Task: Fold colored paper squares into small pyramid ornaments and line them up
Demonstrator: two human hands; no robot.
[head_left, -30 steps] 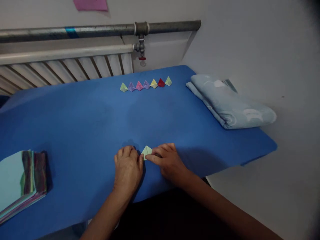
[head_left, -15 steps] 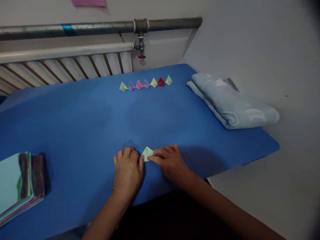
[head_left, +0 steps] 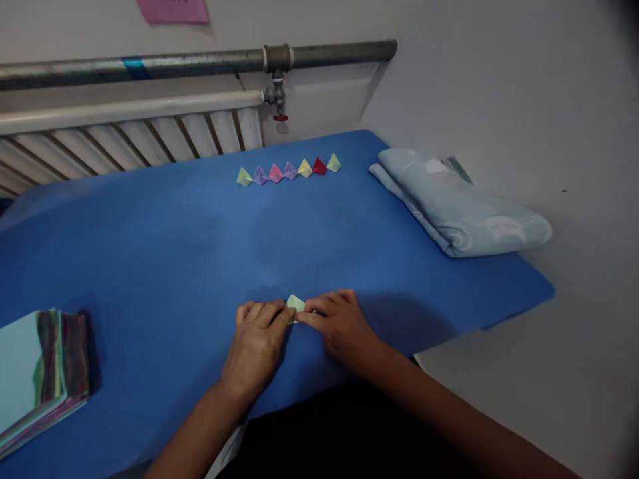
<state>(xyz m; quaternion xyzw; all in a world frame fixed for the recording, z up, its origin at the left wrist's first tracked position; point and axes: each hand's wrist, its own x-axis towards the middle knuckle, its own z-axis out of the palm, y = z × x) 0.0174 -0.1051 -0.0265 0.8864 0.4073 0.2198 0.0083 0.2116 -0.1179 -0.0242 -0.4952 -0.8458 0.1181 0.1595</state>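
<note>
Blue tabletop (head_left: 190, 233) in front of us, our left hand (head_left: 255, 342) and right hand (head_left: 345, 327) near its closest edge, both half-curled and touching the pale green folded paper (head_left: 295, 303) between them, though honestly we can't tell if they're pinching or just pressing.

Left hand (head_left: 253, 339) and right hand (head_left: 347, 326), backs upward.
Fingers (head_left: 259, 313) bent; thumb tips (head_left: 288, 315) nearly meet between them; forearms (head_left: 197, 426) diverge behind.
</note>
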